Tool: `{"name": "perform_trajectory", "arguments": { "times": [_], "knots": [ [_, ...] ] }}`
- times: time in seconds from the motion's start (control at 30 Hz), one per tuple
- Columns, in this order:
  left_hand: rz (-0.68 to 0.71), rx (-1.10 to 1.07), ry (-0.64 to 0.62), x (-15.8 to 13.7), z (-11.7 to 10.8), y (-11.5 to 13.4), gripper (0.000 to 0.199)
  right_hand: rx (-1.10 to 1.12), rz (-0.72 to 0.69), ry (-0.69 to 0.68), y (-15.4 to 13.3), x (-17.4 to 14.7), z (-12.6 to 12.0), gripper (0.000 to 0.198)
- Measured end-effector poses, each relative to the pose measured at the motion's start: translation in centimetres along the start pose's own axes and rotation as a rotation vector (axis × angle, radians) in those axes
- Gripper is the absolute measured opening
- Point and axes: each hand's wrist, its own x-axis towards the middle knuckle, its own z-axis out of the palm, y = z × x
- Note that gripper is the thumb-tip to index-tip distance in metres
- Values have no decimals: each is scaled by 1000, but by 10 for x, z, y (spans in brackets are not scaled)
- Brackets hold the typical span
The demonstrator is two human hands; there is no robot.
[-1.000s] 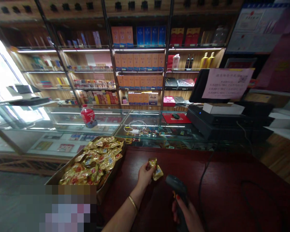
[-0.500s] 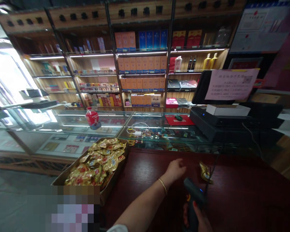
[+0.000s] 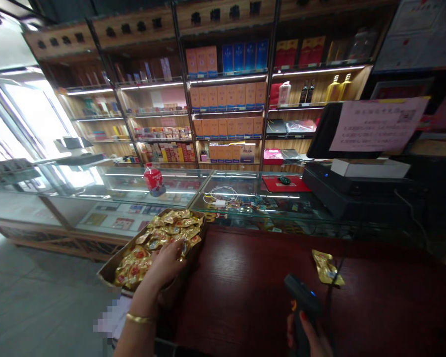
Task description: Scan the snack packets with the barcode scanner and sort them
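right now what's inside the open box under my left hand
The open box holds a heap of gold packets. Your left hand hides part of them, and whatever lies beneath the top layer is covered.

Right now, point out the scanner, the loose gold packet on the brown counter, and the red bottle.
Scanner (image 3: 304, 296): head view, dark upper body.
Gold packet (image 3: 326, 268): head view, wrapper's middle.
Red bottle (image 3: 154, 180): head view, red middle.

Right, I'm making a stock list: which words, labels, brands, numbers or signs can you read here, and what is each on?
No text reads clearly enough to quote.
Pink paper on the screen: rows of writing, too blurred.
Orange boxes and blue boxes: markings too small.
Red bottle: label blurred.
Gold packet on the table, and packets in the carton: print too small.
Wall papers: too faint.
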Motion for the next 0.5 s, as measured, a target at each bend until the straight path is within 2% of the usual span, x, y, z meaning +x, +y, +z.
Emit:
{"name": "perform_trajectory", "arguments": {
  "times": [0.13,0.2,0.27,0.33,0.4,0.43,0.47,0.5],
  "knots": [
    [47,-51,-9,6,-1,-11,70,-36,-9,21,1,-1,0,70],
    [72,-25,13,11,-5,-13,57,-25,-54,44,1,-3,2,66],
    [78,15,85,16,-11,-10,36,-20,-53,24,1,-3,3,66],
    [76,-43,263,18,-16,4,27,-42,-40,-12,2,-1,1,68],
    [109,-250,473,16,-15,27,30,-80,-38,-54,3,3,-1,67],
    [141,-391,526,14,-10,43,30,-90,-45,-73,3,4,-1,66],
    [177,-539,514,10,-2,59,29,-97,-58,-88,3,5,-1,64],
    [200,-693,436,7,10,77,28,-107,-71,-101,2,5,0,62]
  ]
}}
